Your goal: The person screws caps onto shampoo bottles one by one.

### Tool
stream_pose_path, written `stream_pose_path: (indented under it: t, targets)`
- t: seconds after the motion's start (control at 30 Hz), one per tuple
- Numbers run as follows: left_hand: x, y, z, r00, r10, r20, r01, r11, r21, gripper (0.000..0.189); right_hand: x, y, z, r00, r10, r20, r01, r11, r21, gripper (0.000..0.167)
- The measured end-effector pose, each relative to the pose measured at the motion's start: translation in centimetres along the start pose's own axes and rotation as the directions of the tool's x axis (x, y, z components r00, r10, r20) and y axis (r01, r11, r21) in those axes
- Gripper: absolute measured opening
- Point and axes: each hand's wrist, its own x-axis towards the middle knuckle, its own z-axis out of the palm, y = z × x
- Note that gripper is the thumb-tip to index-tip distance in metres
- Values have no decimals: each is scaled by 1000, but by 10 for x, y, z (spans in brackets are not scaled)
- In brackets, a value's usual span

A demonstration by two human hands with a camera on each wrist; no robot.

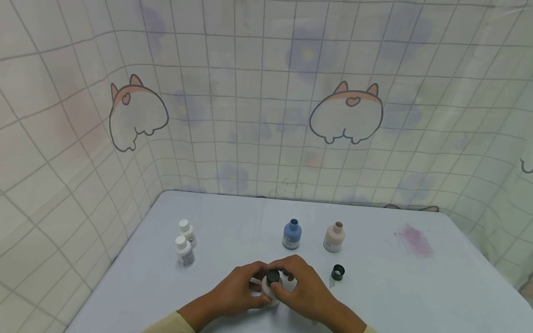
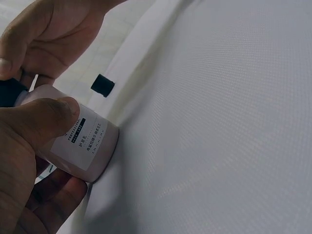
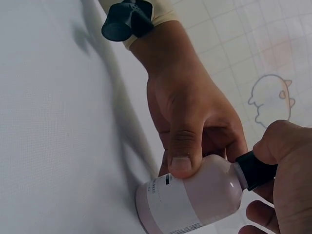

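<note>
Pink bottle (image 3: 201,194), smooth, round-shouldered, seemingly plastic, is held by 2 hands (image 1: 237,289) (image 1: 307,290).

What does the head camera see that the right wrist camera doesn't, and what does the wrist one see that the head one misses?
Only the head view shows the blue bottle, the uncapped pinkish bottle, two white bottles, a loose black cap and a pink stain.

Only the right wrist view shows the printed label on the held bottle and a dark gadget.

Both show the left hand holding that bottle, the right hand pinching its lid, and a cartoon animal.
</note>
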Motion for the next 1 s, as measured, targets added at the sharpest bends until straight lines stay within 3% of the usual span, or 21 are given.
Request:
stream_pose_path:
  t: [0.13, 0.23, 0.47, 0.63, 0.87, 1.0]
  targets:
    - [0, 0, 0, 1000, 0, 2, 0, 1000, -6, 56, 0, -2, 0, 998, 57, 2, -57, 998, -7, 32]
    - [0, 0, 0, 1000, 6, 1, -6, 1000, 0, 55, 0, -3, -1, 997, 83, 9, -83, 996, -17, 36]
    - [0, 0, 0, 1000, 4, 2, -4, 1000, -20, 55, 0, -3, -3, 999, 39, 24, -39, 999, -6, 38]
    - [0, 0, 1, 1000, 9, 0, -9, 1000, -6, 56, 0, -3, -1, 999, 48, 10, -48, 999, -9, 34]
    - [0, 0, 1, 1000, 6, -3, -6, 1000, 7, 55, 0, 0, -1, 1000, 5, 19, -5, 1000, -14, 43]
    - [0, 0, 1, 1000, -2, -4, 2, 1000, 2, 53, 0, 0, -1, 1000, 13, 28, -13, 1000, -9, 38]
